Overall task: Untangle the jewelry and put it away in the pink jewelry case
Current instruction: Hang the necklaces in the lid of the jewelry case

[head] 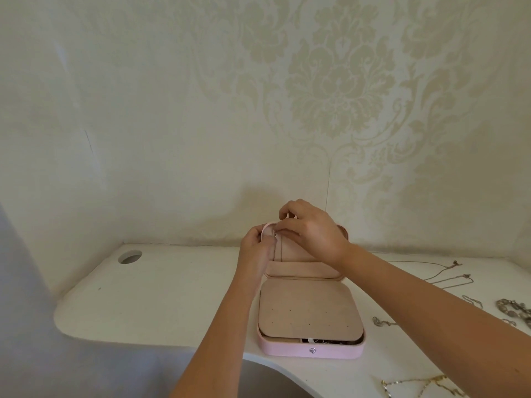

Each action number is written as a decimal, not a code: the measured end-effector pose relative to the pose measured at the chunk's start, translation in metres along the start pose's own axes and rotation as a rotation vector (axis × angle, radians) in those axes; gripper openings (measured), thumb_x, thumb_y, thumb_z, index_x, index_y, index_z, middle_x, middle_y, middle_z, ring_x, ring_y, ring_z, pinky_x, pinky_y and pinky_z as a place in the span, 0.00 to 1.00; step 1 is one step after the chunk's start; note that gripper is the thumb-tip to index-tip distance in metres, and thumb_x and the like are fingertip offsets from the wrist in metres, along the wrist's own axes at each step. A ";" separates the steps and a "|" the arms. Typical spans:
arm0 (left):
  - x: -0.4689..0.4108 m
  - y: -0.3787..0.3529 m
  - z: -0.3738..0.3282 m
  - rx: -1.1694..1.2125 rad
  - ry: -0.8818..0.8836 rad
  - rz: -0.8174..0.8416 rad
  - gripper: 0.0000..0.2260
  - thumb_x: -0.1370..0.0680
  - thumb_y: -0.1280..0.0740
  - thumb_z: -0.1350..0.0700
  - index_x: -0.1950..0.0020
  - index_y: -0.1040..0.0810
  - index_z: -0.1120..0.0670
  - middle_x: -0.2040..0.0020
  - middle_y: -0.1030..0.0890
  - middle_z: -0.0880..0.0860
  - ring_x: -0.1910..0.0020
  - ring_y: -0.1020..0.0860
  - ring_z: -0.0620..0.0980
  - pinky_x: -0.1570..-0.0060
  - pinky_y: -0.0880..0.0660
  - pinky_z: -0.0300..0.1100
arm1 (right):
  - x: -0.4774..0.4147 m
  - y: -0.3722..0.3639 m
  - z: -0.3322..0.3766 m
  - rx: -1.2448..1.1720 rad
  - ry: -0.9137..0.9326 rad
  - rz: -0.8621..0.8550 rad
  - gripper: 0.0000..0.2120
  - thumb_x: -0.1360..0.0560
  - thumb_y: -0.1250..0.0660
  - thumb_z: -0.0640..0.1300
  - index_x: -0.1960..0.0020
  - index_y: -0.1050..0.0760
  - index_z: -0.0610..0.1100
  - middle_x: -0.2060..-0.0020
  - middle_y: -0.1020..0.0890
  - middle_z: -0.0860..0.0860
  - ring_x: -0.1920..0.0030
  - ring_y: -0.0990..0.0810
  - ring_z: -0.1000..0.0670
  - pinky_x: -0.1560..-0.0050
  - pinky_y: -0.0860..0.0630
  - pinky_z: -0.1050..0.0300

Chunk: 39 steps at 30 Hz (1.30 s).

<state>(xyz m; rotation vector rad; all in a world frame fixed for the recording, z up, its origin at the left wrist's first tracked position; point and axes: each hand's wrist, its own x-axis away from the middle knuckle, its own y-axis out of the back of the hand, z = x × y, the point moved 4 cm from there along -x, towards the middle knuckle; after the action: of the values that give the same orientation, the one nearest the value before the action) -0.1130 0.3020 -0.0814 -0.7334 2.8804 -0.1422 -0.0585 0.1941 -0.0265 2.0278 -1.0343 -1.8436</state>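
The left hand [255,249] and right hand [314,231], fingers curled, pinch what looks like a thin chain [280,252] by the soft pink jewelry case [290,349] lid.

A white desk [161,297] spreads out below and to the left of the left hand [255,248]. A round cable hole [130,256] sits in it well to the left of that hand, near the back edge. Behind the right hand [313,231] rises a cream wall [143,110]. Its pale damask pattern [339,81] spreads above and to the right of that hand. A thin vertical seam [328,182] runs down just above it.
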 end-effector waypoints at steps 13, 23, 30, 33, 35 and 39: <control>-0.003 0.001 -0.001 -0.078 -0.124 0.006 0.09 0.21 0.37 0.62 0.44 0.24 0.53 0.52 0.20 0.45 0.55 0.24 0.37 0.59 0.29 0.26 | 0.004 -0.006 0.000 0.108 0.086 -0.052 0.08 0.34 0.25 0.32 0.58 0.19 0.41 0.61 0.20 0.46 0.66 0.25 0.48 0.60 0.32 0.60; -0.008 0.001 0.005 -0.094 -0.160 -0.064 0.08 0.19 0.40 0.57 0.46 0.22 0.55 0.63 0.26 0.46 0.71 0.31 0.35 0.69 0.34 0.27 | -0.011 -0.003 0.003 0.013 -0.048 0.098 0.09 0.27 0.41 0.42 0.60 0.22 0.43 0.64 0.21 0.49 0.68 0.24 0.48 0.63 0.35 0.61; -0.005 0.002 0.004 0.064 -0.050 0.000 0.08 0.21 0.40 0.61 0.46 0.22 0.58 0.52 0.20 0.51 0.51 0.24 0.44 0.48 0.30 0.39 | -0.016 -0.004 0.002 -0.232 -0.315 0.169 0.02 0.30 0.30 0.38 0.61 0.22 0.41 0.63 0.20 0.49 0.64 0.22 0.48 0.56 0.31 0.59; -0.005 0.004 0.005 0.106 -0.003 0.014 0.07 0.22 0.40 0.62 0.50 0.22 0.57 0.52 0.20 0.52 0.48 0.23 0.49 0.44 0.29 0.46 | -0.019 -0.003 0.001 -0.241 -0.301 0.242 0.02 0.28 0.29 0.39 0.59 0.21 0.42 0.61 0.20 0.49 0.61 0.22 0.48 0.58 0.26 0.54; -0.004 0.003 0.007 0.138 0.018 0.021 0.07 0.23 0.39 0.62 0.51 0.22 0.57 0.53 0.19 0.53 0.49 0.22 0.52 0.44 0.29 0.50 | -0.020 0.000 0.001 -0.243 -0.273 0.276 0.02 0.28 0.30 0.38 0.59 0.22 0.42 0.60 0.20 0.50 0.61 0.22 0.49 0.58 0.25 0.53; -0.004 0.002 0.008 0.119 0.011 0.012 0.07 0.22 0.37 0.56 0.49 0.22 0.57 0.52 0.19 0.54 0.46 0.22 0.54 0.43 0.29 0.51 | -0.018 0.002 0.001 -0.238 -0.235 0.292 0.02 0.27 0.31 0.38 0.58 0.23 0.41 0.60 0.21 0.49 0.61 0.24 0.50 0.59 0.26 0.53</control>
<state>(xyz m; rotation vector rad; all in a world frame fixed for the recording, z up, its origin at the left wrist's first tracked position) -0.1084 0.3049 -0.0893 -0.6960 2.8568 -0.3135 -0.0598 0.2045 -0.0115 1.4686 -1.0446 -1.9680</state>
